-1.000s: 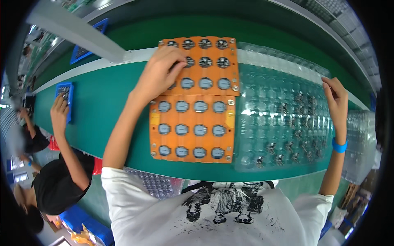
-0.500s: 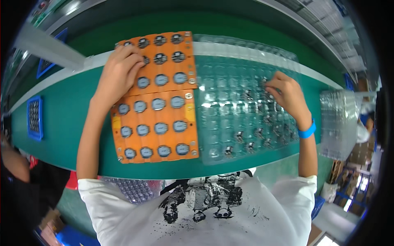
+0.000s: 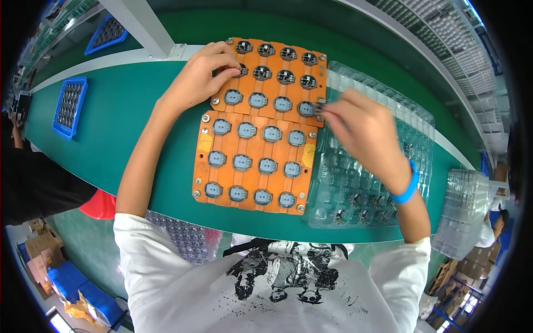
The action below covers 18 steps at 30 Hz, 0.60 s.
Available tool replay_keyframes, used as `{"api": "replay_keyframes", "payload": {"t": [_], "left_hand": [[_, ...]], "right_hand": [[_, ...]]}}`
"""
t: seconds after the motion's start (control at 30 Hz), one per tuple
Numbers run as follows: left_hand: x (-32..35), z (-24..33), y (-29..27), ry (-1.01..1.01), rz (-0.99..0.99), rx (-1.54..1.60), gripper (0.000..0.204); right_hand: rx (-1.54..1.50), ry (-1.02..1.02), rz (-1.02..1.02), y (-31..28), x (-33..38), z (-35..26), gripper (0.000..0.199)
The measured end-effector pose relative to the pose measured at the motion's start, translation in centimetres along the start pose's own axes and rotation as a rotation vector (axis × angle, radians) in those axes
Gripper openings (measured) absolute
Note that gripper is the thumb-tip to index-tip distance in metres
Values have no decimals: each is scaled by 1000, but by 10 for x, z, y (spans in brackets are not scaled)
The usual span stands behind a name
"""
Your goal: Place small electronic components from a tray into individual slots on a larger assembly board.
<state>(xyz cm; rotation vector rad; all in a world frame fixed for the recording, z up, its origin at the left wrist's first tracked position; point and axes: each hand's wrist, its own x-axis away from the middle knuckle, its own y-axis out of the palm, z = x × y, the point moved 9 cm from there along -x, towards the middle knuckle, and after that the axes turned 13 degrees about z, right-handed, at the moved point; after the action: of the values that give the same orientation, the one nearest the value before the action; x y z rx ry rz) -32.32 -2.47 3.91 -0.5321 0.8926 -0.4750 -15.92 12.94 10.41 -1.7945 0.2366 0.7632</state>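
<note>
Two orange fixture plates (image 3: 255, 116) lie on the green bench, one beyond the other. The near plate holds rows of round grey parts (image 3: 241, 162); on the far one, its two far rows carry dark circuit boards (image 3: 286, 76). My left hand (image 3: 208, 72) rests at the far plate's left edge, thumb and fingertips closed around a small round board in its slot. My right hand (image 3: 361, 125), blurred, pinches a small dark electronic part (image 3: 320, 106) near the far plate's right edge. Beneath this hand lies a clear plastic blister tray (image 3: 327, 194) with several small parts inside.
A blue tray (image 3: 85, 108) of dark parts sits at the bench's left, and another blue tray (image 3: 123, 34) lies farther back. A grey post (image 3: 141, 28) rises behind the plates. Stacked clear trays (image 3: 458, 213) stand at the right. Someone's dark sleeve (image 3: 44, 183) shows at far left.
My right hand has moved left from the clear tray to the far plate's right edge, carrying a small part. My left hand stays at the plate's left side. The whole view has shifted.
</note>
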Motion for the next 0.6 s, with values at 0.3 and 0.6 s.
{"api": "replay_keyframes", "payload": {"t": [0.3, 0.6], "left_hand": [[-1, 1, 3, 9, 11, 18, 11], [2, -8, 6, -77, -28, 116, 9]], "right_hand": [[116, -136, -171, 77, -22, -22, 12], [-200, 192, -459, 91, -33, 17, 12]]}}
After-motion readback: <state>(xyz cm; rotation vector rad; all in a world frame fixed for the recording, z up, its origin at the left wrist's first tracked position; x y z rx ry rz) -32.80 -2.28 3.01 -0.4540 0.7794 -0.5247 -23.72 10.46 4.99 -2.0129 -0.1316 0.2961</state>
